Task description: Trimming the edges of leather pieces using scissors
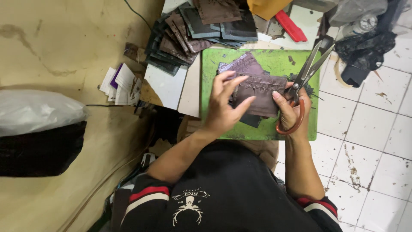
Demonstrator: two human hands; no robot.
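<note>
leather workshop: scissors [305,81], cut stacks [193,32]

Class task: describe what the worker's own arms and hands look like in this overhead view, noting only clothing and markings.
Both forearms are bare. The left hand and right hand wear no gloves, and no rings or watch show. Short black sleeves end above the elbows: the left sleeve and right sleeve each carry red and white bands.

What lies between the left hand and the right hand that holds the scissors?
In the head view, a brown textured leather piece lies between the left hand and the right hand; both hands touch it. Under it is the green cutting board. The scissors point away.
</note>
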